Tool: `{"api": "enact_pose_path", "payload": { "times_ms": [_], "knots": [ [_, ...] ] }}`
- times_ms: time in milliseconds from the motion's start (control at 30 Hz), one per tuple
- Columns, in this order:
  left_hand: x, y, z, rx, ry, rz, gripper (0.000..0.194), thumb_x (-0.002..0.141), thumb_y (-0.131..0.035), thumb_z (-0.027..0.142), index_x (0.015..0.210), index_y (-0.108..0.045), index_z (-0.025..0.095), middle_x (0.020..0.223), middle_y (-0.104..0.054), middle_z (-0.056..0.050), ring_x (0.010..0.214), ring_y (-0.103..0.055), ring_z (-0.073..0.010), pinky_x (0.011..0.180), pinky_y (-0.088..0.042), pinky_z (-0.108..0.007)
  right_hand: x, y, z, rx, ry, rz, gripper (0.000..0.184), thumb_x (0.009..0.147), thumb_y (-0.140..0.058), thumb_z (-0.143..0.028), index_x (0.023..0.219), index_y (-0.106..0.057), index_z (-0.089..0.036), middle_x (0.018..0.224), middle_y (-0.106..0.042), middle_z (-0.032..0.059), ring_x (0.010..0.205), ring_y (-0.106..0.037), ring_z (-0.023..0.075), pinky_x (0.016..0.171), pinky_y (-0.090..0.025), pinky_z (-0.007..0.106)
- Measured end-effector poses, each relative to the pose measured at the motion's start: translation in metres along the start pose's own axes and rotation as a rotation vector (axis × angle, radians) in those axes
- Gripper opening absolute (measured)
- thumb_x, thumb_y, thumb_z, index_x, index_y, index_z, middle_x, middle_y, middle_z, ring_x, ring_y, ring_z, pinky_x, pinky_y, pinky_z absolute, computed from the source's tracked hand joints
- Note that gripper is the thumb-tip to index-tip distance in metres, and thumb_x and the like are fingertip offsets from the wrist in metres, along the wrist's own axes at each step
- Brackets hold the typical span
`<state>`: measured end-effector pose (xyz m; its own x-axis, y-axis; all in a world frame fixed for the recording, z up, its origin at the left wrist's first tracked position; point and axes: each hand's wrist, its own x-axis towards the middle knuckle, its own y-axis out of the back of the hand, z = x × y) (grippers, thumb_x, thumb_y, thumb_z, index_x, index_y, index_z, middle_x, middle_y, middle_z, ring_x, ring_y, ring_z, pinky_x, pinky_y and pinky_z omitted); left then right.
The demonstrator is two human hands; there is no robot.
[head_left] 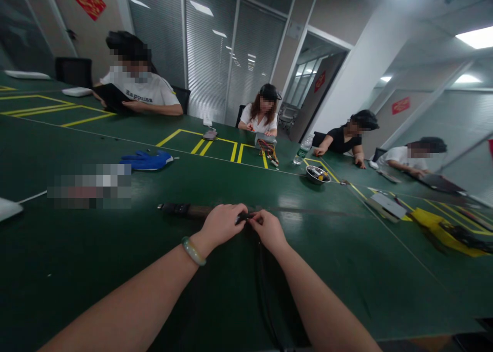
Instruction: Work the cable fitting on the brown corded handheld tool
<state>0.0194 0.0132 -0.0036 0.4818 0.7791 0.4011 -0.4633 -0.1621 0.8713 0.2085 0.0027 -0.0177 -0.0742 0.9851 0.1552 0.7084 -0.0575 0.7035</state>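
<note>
This camera sits on the person's head and looks forward and down at a long green table (69,270). The left hand (220,227) and right hand (269,232) are very close to it, at the bottom. A person (262,119) across the table looks small and far away.

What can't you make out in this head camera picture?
Small black piece: head view, mostly hidden by the left hand and right hand.
Metal bowl: head view, contents too small to identify.
Blurred patch: head view, pixelation hides what lies there.
Black object on the yellow sheet: head view, cut off by the right edge.
</note>
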Motion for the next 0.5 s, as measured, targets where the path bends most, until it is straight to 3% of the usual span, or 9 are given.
{"api": "enact_pose_path", "payload": {
  "times_ms": [200, 333, 433, 500],
  "knots": [
    [-0.001, 0.008, 0.007, -0.078, -0.055, 0.085, 0.018, 0.085, -0.059, 0.024, 0.103, -0.059, 0.023, 0.103, -0.066, -0.004, 0.101, -0.06, -0.0216, 0.103, -0.038, -0.043, 0.005, 0.001, -0.003, -0.106, 0.019, 0.009, 0.009, 0.083, -0.064, -0.023, 0.077, -0.063, -0.017, 0.085, -0.067, 0.0026, 0.075, -0.061, 0.0151, 0.067, -0.044, 0.025],
    [-0.004, 0.017, 0.012, -0.15, -0.143, 0.093, 0.019, 0.087, -0.053, 0.018, 0.104, -0.062, 0.023, 0.107, -0.066, -0.004, 0.105, -0.059, -0.0206, 0.099, -0.043, -0.039, 0.008, 0.005, -0.001, -0.133, 0.045, 0.051, 0.008, 0.083, -0.062, -0.025, 0.079, -0.064, -0.018, 0.08, -0.065, 0.0008, 0.075, -0.06, 0.0153, 0.068, -0.042, 0.025],
    [-0.006, 0.021, 0.013, -0.218, -0.221, 0.034, 0.021, 0.088, -0.051, 0.017, 0.104, -0.064, 0.023, 0.106, -0.068, -0.004, 0.102, -0.061, -0.0191, 0.095, -0.045, -0.036, 0.01, 0.026, 0.013, -0.157, 0.013, 0.116, 0.013, 0.085, -0.059, -0.029, 0.077, -0.063, -0.019, 0.082, -0.065, 0.002, 0.077, -0.06, 0.0178, 0.069, -0.042, 0.027],
    [-0.008, 0.02, 0.012, -0.253, -0.26, -0.031, 0.022, 0.089, -0.051, 0.018, 0.105, -0.065, 0.023, 0.104, -0.069, -0.003, 0.099, -0.063, -0.018, 0.093, -0.046, -0.034, 0.007, 0.05, 0.033, -0.182, -0.039, 0.175, 0.016, 0.085, -0.057, -0.032, 0.074, -0.062, -0.02, 0.082, -0.066, 0.0049, 0.076, -0.06, 0.0211, 0.069, -0.042, 0.031]
  ]
}}
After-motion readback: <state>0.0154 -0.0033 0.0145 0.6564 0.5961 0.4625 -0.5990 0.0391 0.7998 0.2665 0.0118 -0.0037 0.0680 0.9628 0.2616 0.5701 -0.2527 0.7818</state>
